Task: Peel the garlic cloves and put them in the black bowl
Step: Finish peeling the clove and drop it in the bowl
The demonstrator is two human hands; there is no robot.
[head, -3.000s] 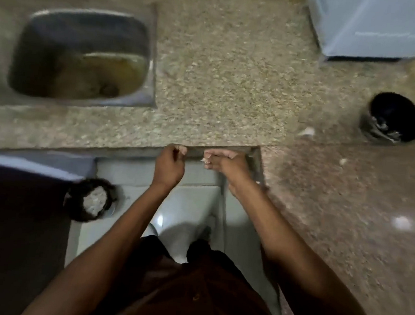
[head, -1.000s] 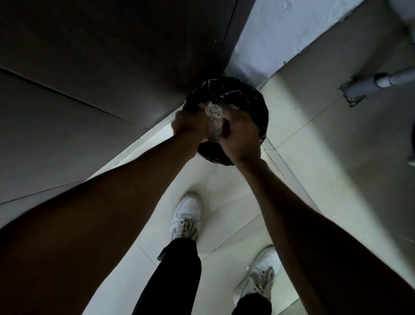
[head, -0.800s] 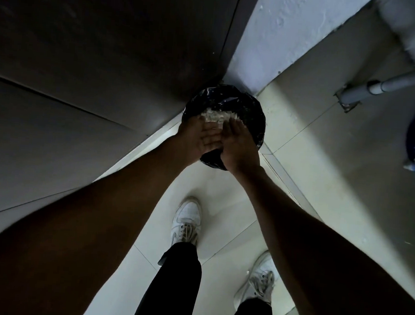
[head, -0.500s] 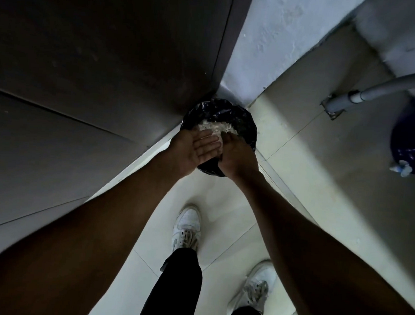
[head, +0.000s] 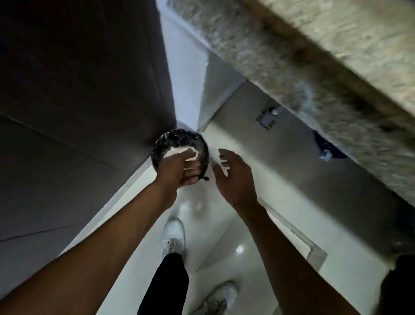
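Hovering over round bin lined with crinkled black plastic bag (head: 163, 142): left hand (head: 178, 170), palm up, fingers (head: 192, 167) loosely spread, holding nothing. Pale heap of papery garlic skins (head: 179, 152) inside bin, just beyond left fingers. Right hand (head: 232, 176) at 3 o'clock of bin, apart from it, fingers spread wide, empty. Bin on pale tiled floor (head: 222, 235), against dark cabinet panel (head: 70, 84). Speckled stone desk (head: 309, 53) blurred at 1 o'clock. White sneakers (head: 174, 235) at 6 o'clock. Garlic cloves, black bowl out of view.
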